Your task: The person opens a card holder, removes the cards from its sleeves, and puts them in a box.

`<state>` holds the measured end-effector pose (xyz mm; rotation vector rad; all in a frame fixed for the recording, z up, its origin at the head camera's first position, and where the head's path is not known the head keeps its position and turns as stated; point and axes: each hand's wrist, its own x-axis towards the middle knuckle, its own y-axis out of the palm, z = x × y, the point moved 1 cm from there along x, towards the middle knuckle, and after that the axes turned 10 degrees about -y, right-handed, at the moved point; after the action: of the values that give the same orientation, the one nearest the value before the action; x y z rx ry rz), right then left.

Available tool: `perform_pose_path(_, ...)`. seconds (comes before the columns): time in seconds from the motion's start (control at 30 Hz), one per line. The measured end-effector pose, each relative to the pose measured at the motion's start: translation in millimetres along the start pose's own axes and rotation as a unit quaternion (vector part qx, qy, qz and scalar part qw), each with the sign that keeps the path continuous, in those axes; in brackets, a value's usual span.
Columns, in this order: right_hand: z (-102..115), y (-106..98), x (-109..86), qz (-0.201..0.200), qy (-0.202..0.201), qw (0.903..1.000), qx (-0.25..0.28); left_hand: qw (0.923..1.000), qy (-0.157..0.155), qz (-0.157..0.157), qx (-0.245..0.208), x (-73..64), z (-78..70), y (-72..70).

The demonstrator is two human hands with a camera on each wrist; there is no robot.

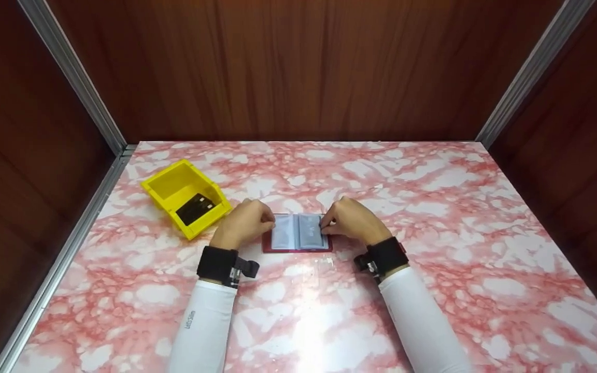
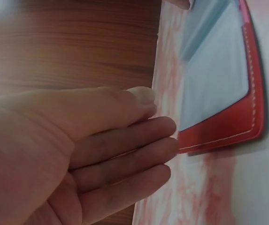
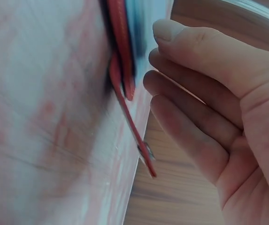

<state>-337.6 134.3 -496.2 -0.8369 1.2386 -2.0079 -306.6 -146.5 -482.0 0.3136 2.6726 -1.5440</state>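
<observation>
A red card holder (image 1: 297,250) with white stitching and clear plastic sleeves (image 1: 284,233) lies unfolded on the table between both hands. My right hand (image 1: 351,220) has thumb and finger at the right edge of a grey-blue sleeve page (image 1: 309,234) bearing pale lettering, and seems to pinch it. The contact is blurred in the right wrist view. My left hand (image 1: 244,223) hovers at the holder's left edge, fingers loosely bent, with nothing visible in them. A red strap (image 3: 136,131) with a metal snap sticks out from the holder's side.
A yellow bin (image 1: 166,184) stands left of the left hand, with black cards (image 1: 195,208) inside. Wooden panels (image 1: 298,67) enclose the marbled red-and-white table (image 1: 459,223) at the back and on both sides.
</observation>
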Motion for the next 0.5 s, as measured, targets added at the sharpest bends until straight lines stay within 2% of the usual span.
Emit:
perform_pose_path(0.1, 0, 4, 1.4, 0.001, 0.003, 1.0, 0.001, 0.9999, -0.006, 0.005, 0.009, 2.9, 1.8, 6.6)
perform_pose_path(0.27, -1, 9, -3.2, -0.008, 0.004, 1.0, 0.0, 0.9999, -0.01, 0.011, -0.003, 7.3, 5.6, 14.7)
perform_pose_path(0.5, 5, 10, 1.0, -0.037, -0.025, 0.999, -0.004, 0.9993, -0.026, 0.018, -0.019, 8.5, 7.5, 11.0)
